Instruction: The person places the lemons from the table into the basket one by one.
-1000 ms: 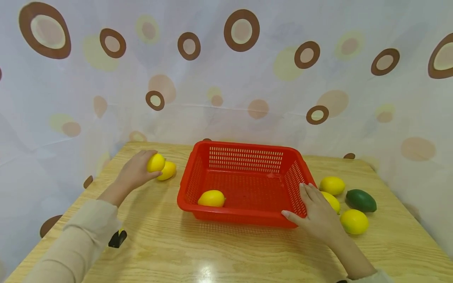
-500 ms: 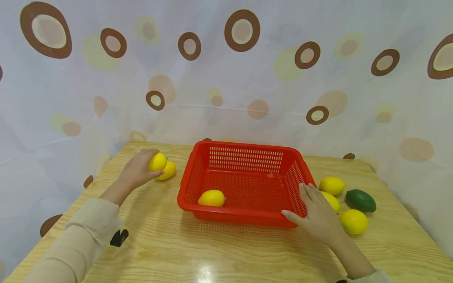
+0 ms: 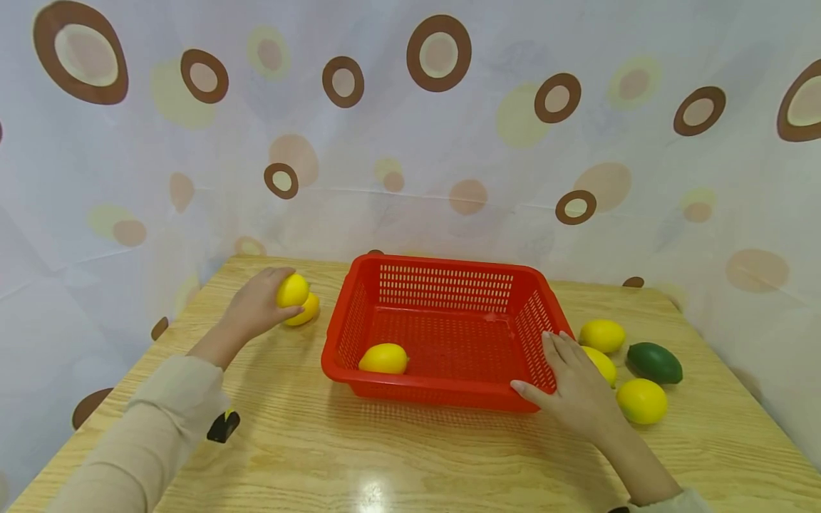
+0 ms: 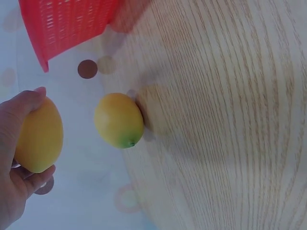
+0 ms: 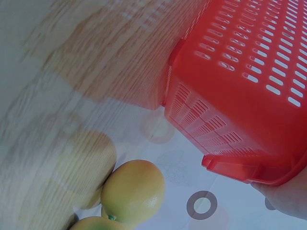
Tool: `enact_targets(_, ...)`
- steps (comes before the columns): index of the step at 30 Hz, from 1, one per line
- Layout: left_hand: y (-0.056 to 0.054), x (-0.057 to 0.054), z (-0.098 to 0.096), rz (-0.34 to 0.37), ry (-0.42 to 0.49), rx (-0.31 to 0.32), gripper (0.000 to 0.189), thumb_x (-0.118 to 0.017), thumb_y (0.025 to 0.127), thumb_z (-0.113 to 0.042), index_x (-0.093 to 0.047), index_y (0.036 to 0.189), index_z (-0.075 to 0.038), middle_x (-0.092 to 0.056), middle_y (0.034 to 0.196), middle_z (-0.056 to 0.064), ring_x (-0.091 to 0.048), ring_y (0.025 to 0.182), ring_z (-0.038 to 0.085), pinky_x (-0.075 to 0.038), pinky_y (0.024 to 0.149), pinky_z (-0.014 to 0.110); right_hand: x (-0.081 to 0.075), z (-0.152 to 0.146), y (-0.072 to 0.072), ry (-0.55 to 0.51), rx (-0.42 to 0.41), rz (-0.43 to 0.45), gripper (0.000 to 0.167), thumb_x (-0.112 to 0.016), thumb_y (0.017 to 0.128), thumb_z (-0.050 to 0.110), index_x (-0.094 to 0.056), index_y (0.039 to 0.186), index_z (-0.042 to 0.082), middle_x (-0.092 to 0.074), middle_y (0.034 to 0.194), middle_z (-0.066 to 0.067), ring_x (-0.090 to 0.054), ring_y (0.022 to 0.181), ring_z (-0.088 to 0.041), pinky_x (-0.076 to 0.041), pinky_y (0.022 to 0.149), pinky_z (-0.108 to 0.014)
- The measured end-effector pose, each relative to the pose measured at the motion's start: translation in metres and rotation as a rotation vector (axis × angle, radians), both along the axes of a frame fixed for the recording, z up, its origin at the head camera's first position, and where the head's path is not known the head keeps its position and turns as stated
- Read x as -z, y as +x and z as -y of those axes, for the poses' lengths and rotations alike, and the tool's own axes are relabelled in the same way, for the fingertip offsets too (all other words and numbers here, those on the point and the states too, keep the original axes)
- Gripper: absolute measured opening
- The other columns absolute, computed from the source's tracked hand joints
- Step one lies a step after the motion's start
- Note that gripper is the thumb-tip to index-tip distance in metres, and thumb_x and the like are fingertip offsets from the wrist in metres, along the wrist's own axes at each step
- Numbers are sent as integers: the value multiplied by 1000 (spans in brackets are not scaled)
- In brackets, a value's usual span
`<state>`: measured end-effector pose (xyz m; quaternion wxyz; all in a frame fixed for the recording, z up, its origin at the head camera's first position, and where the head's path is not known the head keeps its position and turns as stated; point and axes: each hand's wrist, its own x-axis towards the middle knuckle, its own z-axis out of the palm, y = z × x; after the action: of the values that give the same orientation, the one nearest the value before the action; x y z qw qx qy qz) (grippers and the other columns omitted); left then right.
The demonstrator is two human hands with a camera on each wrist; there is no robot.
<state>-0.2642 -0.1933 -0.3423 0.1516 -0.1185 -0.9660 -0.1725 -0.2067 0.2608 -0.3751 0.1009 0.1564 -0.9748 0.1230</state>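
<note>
Holding a yellow lemon [image 3: 293, 290] in L hand [image 3: 258, 308], R hand [image 3: 580, 388] on basket [image 3: 442, 389]

Obs: L hand curled round held lemon, thumb one side, fingers other; grip looks secure. Position: L of basket, outside rim. L wrist view shows lemon off the table [image 3: 308, 449], w/ a gap to the second lemon [image 3: 306, 311], which rests on the tabletop nearby. In head view the two overlap.

R hand: fingers approx. straight & spread over basket's R side nr the front corner, thumb toward front rim. Touching, no fruit in it. R wrist view catches only a bit of the hand at the rim, so can't tell how firmly it presses.

Basket: red, upright, mid-table; one lemon inside [image 3: 383, 359], nr front L corner. R of basket: three lemons (far [image 3: 603, 336], middle [image 3: 601, 366], near [image 3: 643, 401]) + dark green fruit [image 3: 654, 363]. Middle one partly hidden by R hand.

Step (judgement): prob. lemon pick-up on L side, grasp made, R hand steadying basket. Next move, if toward basket, calls for clearing second lemon, lifting over L rim, lowering before release; R hand best kept put.
</note>
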Motion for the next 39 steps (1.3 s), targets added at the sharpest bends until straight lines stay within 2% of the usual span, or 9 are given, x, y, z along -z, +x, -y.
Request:
enact_targets(6,-2,-5,-4,6,-7,2,63,-69,81,-21,-43,130,7,-49,128,28,-50,111,43,-44,91,54,0,0,0,-6,-3,4,94,-52,84,61,-26,142,-9,-27,147,-30,-23,136,-45,-22,107,-61)
enact_targets(13,-1,-7,-10,14,-12,2,62,-68,81,-22,-43,130,6,-50,127,27,-51,108,42,-46,88,54,1,0,0,-1,4,15,95,-52,83,62,-26,142,-8,-27,147,-29,-24,135,-45,-23,107,-61)
enact_targets(21,-4,-12,-15,3,16,9,62,-69,81,-21,-43,131,6,-49,129,27,-50,111,41,-45,90,54,0,0,1,-3,2,9,95,-51,84,62,-26,142,-8,-27,147,-29,-23,136,-45,-22,107,-61)
enact_targets(30,-8,-14,-27,-27,29,27,61,-71,79,-21,-46,129,5,-55,120,25,-55,100,38,-49,85,51,0,0,0,-4,-3,0,93,-51,84,61,-27,142,-8,-28,147,-29,-24,136,-45,-23,107,-61)
enact_targets(39,-11,-15,-34,-33,26,42,60,-71,79,-20,-46,128,4,-55,120,24,-55,99,36,-49,86,50,0,0,0,-5,-3,9,93,-51,84,61,-26,142,-8,-27,147,-29,-23,136,-45,-22,108,-61)
